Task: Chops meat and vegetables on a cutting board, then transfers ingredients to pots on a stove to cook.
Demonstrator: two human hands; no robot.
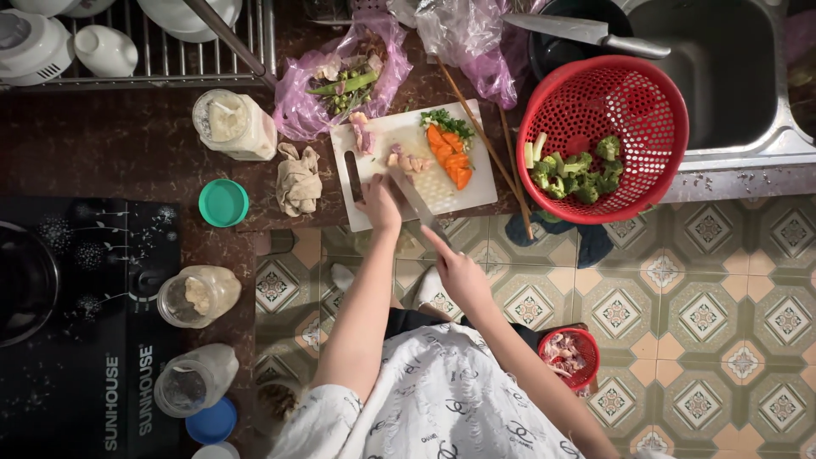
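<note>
Slicing looks under way on the white cutting board, at the counter's near edge, left of the red colander of broccoli. The left hand presses down by some pale pieces. The right hand is closed round a knife, forefinger extended. A further cut would want the left fingertips tucked clear. The knife handle is hidden, and I can't tell what the pieces are.

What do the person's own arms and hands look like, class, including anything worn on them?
Both arms are bare from the upper arm down; the left hand and right hand wear no gloves, and no ring, watch or bracelet can be made out. Short white sleeves with a small dark repeating print cover only the shoulders, part of a matching white patterned top.
</note>
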